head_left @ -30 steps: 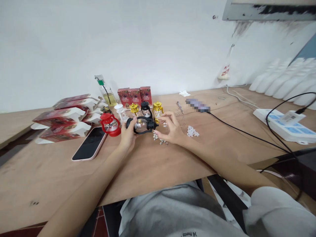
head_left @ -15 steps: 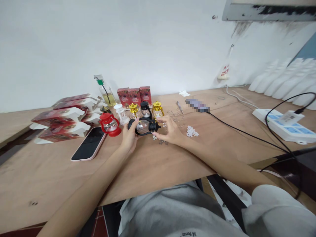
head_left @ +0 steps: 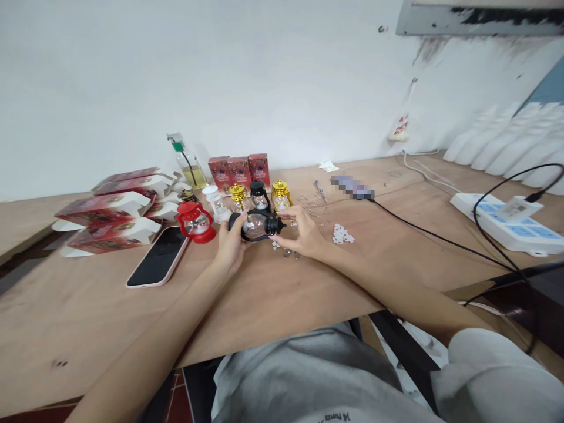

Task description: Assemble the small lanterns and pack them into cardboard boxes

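A small black lantern (head_left: pixel 255 225) with a clear globe lies on its side in the air above the table, its top pointing right. My left hand (head_left: pixel 231 244) is closed around its base. Thumb and fingers of my right hand (head_left: pixel 302 232) close on the lantern's top end. Just behind stand a red lantern (head_left: pixel 196 223), a white lantern (head_left: pixel 215 204), two gold lanterns (head_left: pixel 238 198) and another black lantern (head_left: pixel 259 195). Small round metal pieces (head_left: pixel 291 254) lie below my right hand, partly hidden by it.
Flattened red boxes (head_left: pixel 106 214) and a phone (head_left: pixel 158 257) lie at left. A bottle (head_left: pixel 189 164) and upright red boxes (head_left: pixel 239 172) stand behind. White pieces (head_left: pixel 342 234), bent wires (head_left: pixel 316 205), a black cable (head_left: pixel 423 228) and a power strip (head_left: pixel 506 223) lie to the right.
Almost nothing differs. Both hands keep the black lantern in the same place, with only a very slight shift at the right fingers.
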The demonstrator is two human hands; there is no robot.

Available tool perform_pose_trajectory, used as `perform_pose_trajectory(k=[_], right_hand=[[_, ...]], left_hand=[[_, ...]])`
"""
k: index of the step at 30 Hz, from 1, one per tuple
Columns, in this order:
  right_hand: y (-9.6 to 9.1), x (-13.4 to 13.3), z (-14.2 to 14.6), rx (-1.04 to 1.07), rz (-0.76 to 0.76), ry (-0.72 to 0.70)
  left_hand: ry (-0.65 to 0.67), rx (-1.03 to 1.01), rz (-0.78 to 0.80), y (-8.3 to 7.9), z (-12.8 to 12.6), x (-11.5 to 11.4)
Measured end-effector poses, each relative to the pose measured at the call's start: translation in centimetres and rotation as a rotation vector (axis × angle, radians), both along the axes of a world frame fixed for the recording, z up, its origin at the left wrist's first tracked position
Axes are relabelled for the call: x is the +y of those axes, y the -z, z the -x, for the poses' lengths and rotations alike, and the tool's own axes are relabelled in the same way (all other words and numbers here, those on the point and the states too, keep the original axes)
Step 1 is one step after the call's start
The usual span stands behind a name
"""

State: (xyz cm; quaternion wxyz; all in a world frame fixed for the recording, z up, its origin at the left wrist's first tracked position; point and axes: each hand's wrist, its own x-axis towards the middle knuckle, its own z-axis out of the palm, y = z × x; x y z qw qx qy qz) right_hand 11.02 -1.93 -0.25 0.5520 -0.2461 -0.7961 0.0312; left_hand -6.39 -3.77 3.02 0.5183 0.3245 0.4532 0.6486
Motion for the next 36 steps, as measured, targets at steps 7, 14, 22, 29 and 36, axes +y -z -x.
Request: perform_pose_trajectory(k=[7,14,22,29,36], right_hand=[[-0.12,-0.02,-0.06,-0.027,-0.021,-0.022],[0.39,0.03,-0.04,-0.083,0.032,0.031],[0.44,0.10,-0.13,-0.064,0.028,0.025],[0.47,-0.15,0.18,-0.007,0.093,0.025],[0.61,0.19,0.03,-0.039,0.052,0.036]], left_hand=[[0.013,-0.009,0.034,0.01,-0.03,-0.02],[-0.044,0.004,-0.005,-0.11,-0.20,-0.01],[-0.051,-0.021,-0.008,-0.25,-0.12,-0.11],[-0.088,-0.001,-0.042,0.00,-0.42,-0.09],[-0.054,-0.005,-0.011,-0.21,-0.55,-0.37]])
